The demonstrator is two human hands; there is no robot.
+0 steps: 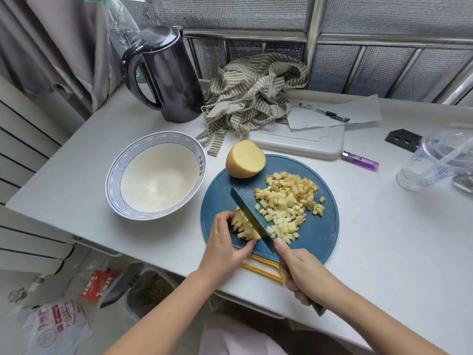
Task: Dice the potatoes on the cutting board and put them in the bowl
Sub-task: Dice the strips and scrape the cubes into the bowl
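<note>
Left hand: the left hand (pixel 225 242) lay at the near left of the cutting board (pixel 317 234), its fingers curled over the cut potato piece (pixel 243 226) and holding it down.
Right hand: the right hand (pixel 299 272) was wrapped around the knife handle at the board's near edge, with one finger lying forward at the base of the blade.
Knife: the knife (pixel 249 216) had a dark blade that ran from near right to far left, resting against the right side of the held piece.
Held piece: it was already cut into strips that fanned out under the fingers.
Diced potato: a loose heap of potato cubes (pixel 289 201) lay on the board just right of the blade.
Potato half: a potato half (pixel 245 159) sat at the far edge of the board, apart from the heap.
Cutting board: it was round and blue, with a yellow handle at the near edge.
Bowl: the bowl (pixel 156 175), white with a blue patterned rim, stood just left of the board, with no potato in it.
Table: the table (pixel 89 162) was pale grey.
Far side: a dark kettle (pixel 163 73) stood beside a crumpled striped cloth (pixel 253 96).
Right side: a purple lighter (pixel 359 160) lay near the board, with a clear plastic cup (pixel 432 160) farther right.
</note>
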